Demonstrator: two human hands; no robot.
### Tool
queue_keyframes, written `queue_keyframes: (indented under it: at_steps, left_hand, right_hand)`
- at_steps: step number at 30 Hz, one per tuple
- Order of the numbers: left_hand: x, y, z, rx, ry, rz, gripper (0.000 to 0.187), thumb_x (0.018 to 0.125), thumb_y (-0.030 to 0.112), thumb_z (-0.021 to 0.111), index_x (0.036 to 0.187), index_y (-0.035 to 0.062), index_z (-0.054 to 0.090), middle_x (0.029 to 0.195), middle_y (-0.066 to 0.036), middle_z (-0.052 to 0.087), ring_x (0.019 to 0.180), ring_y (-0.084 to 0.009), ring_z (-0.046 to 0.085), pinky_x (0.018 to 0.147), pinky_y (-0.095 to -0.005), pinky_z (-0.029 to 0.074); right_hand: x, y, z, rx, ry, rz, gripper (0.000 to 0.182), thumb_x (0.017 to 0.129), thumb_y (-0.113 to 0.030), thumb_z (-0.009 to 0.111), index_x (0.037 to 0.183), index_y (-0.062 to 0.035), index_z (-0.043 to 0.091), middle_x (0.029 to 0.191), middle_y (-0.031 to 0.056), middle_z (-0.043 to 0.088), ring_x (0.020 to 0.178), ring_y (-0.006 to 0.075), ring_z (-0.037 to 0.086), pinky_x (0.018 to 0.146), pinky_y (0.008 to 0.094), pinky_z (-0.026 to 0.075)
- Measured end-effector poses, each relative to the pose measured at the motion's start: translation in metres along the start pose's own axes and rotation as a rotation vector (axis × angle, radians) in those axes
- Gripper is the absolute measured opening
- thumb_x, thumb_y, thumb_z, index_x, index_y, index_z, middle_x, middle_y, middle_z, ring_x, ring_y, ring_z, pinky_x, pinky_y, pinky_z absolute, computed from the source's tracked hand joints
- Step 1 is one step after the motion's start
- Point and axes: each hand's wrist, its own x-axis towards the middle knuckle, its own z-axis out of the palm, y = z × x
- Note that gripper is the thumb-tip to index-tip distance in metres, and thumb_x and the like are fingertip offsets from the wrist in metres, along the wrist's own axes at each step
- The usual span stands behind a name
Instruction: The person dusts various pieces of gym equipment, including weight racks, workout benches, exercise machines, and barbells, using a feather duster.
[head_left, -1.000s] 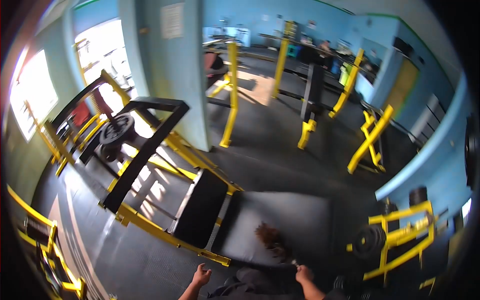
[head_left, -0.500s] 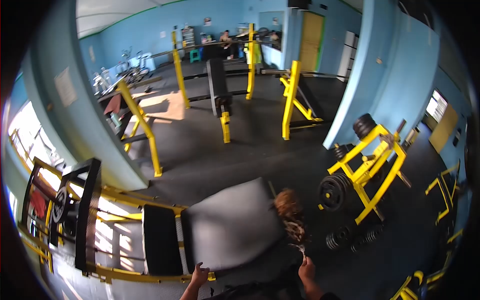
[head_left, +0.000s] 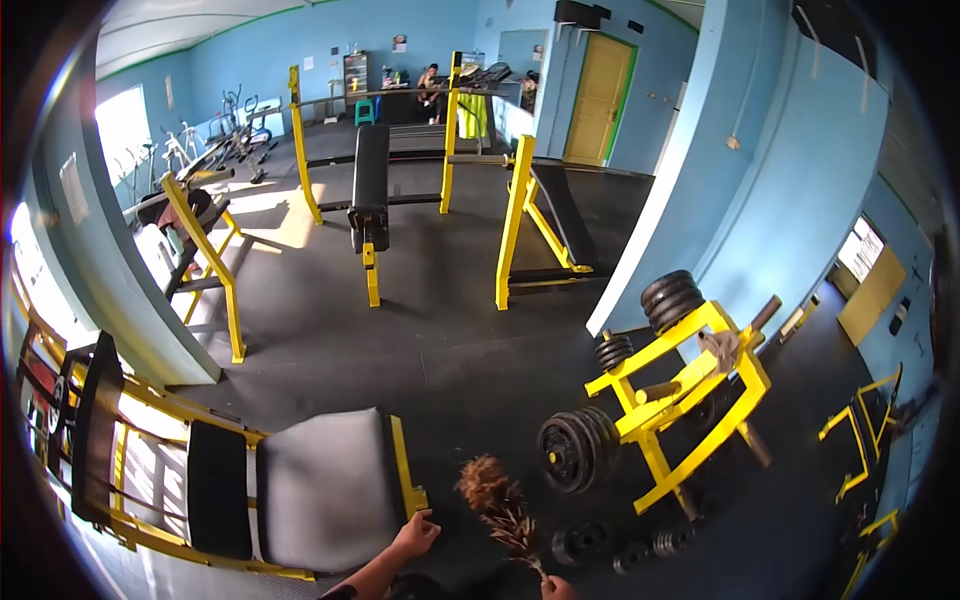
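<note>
At the bottom edge, my right hand [head_left: 557,588] is closed round the thin handle of a brown feather duster [head_left: 508,523], whose bushy head points up and left. My left hand [head_left: 417,533] is beside the yellow frame end of a machine with a grey-topped pad [head_left: 328,488]; its fingers look curled, and whether they touch the frame or hold anything is too small to tell. The duster is between my left hand and the weight plates on the floor, touching neither.
A yellow plate rack [head_left: 690,390] with black plates [head_left: 572,452] stands at the right, with loose plates [head_left: 580,543] on the floor. Benches [head_left: 370,175] and a pillar [head_left: 670,200] are ahead. A person [head_left: 430,92] sits at the back.
The view has turned right, so the padded machine and rack appear further left. My left hand has come to the frame end at the pad's right side. The duster stays in my right hand.
</note>
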Motion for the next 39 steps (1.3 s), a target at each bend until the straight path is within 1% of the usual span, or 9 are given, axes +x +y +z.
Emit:
queue_keyframes:
  at_steps: [5, 10, 12, 13, 15, 16, 21, 30, 39]
  left_hand:
    - [0.022, 0.012, 0.014, 0.075, -0.004, -0.081, 0.060, 0.092, 0.033, 0.065, 0.137, 0.0020, 0.041, 0.106, -0.013, 0.072, 0.104, -0.0294, 0.067, 0.093, -0.0370, 0.050]
    - [0.065, 0.018, 0.001, -0.020, 0.177, -0.232, 0.056, 0.091, 0.032, 0.064, 0.135, 0.0039, 0.044, 0.106, -0.013, 0.072, 0.104, -0.0290, 0.067, 0.091, -0.0374, 0.051]
    - [0.092, 0.024, -0.004, -0.071, 0.235, -0.246, 0.055, 0.090, 0.030, 0.065, 0.135, 0.0042, 0.045, 0.106, -0.013, 0.071, 0.102, -0.0288, 0.068, 0.089, -0.0375, 0.052]
    - [0.110, 0.026, -0.008, -0.108, 0.276, -0.227, 0.056, 0.090, 0.030, 0.066, 0.134, 0.0040, 0.045, 0.106, -0.014, 0.071, 0.101, -0.0285, 0.068, 0.089, -0.0373, 0.052]
    - [0.157, 0.033, -0.020, -0.259, 0.328, -0.208, 0.056, 0.088, 0.029, 0.067, 0.134, 0.0040, 0.046, 0.107, -0.015, 0.070, 0.100, -0.0275, 0.069, 0.089, -0.0368, 0.052]
    - [0.185, 0.029, -0.023, -0.273, 0.344, -0.197, 0.056, 0.088, 0.029, 0.067, 0.134, 0.0040, 0.046, 0.107, -0.015, 0.070, 0.100, -0.0275, 0.069, 0.089, -0.0368, 0.052]
    - [0.343, 0.059, -0.090, -0.196, 0.383, -0.209, 0.054, 0.087, 0.028, 0.067, 0.131, 0.0045, 0.048, 0.102, -0.014, 0.070, 0.098, -0.0286, 0.068, 0.087, -0.0383, 0.052]
    - [0.580, 0.213, -0.293, -0.222, 0.521, -0.038, 0.051, 0.090, 0.025, 0.065, 0.133, 0.0056, 0.045, 0.104, -0.014, 0.069, 0.096, -0.0283, 0.069, 0.083, -0.0380, 0.054]
    - [0.772, 0.201, -0.346, -0.273, 0.484, -0.222, 0.060, 0.091, 0.030, 0.067, 0.138, 0.0080, 0.039, 0.110, -0.016, 0.069, 0.103, -0.0288, 0.068, 0.088, -0.0375, 0.053]
  right_hand:
    - [0.088, -0.095, -0.078, -0.155, -0.098, 0.007, 0.044, 0.100, -0.036, 0.052, 0.123, 0.0008, 0.063, 0.118, 0.0220, 0.066, 0.111, 0.0399, 0.061, 0.092, 0.0444, 0.050]
    - [0.187, -0.145, -0.065, -0.166, -0.098, -0.170, 0.047, 0.100, -0.039, 0.051, 0.125, -0.0006, 0.062, 0.118, 0.0221, 0.065, 0.110, 0.0396, 0.062, 0.092, 0.0448, 0.050]
    - [0.231, -0.171, -0.053, -0.063, -0.113, -0.153, 0.026, 0.094, -0.028, 0.060, 0.098, -0.0030, 0.067, 0.076, 0.0183, 0.064, 0.072, 0.0394, 0.062, 0.062, 0.0443, 0.047]
    - [0.255, -0.174, -0.042, -0.070, -0.112, -0.188, 0.027, 0.093, -0.028, 0.061, 0.100, -0.0035, 0.067, 0.076, 0.0175, 0.064, 0.070, 0.0389, 0.062, 0.061, 0.0437, 0.047]
    - [0.302, -0.188, -0.020, -0.011, 0.037, -0.394, 0.025, 0.090, -0.029, 0.064, 0.094, -0.0047, 0.068, 0.073, 0.0166, 0.064, 0.067, 0.0374, 0.063, 0.059, 0.0424, 0.047]
    - [0.320, -0.209, -0.029, -0.041, -0.235, -0.224, 0.046, 0.099, -0.039, 0.052, 0.125, -0.0022, 0.062, 0.119, 0.0217, 0.065, 0.111, 0.0395, 0.061, 0.092, 0.0455, 0.049]
    - [0.472, -0.275, -0.025, -0.182, -0.327, -0.214, 0.045, 0.099, -0.039, 0.052, 0.125, -0.0042, 0.063, 0.122, 0.0206, 0.064, 0.113, 0.0403, 0.060, 0.092, 0.0468, 0.049]
    - [0.707, -0.425, -0.049, -0.192, -0.139, -0.330, 0.037, 0.095, -0.034, 0.058, 0.113, -0.0031, 0.068, 0.107, 0.0204, 0.069, 0.100, 0.0395, 0.065, 0.084, 0.0464, 0.051]
    - [0.956, -0.521, 0.037, -0.217, -0.179, -0.378, 0.027, 0.090, -0.029, 0.063, 0.093, -0.0027, 0.068, 0.082, 0.0203, 0.066, 0.077, 0.0391, 0.065, 0.067, 0.0438, 0.049]
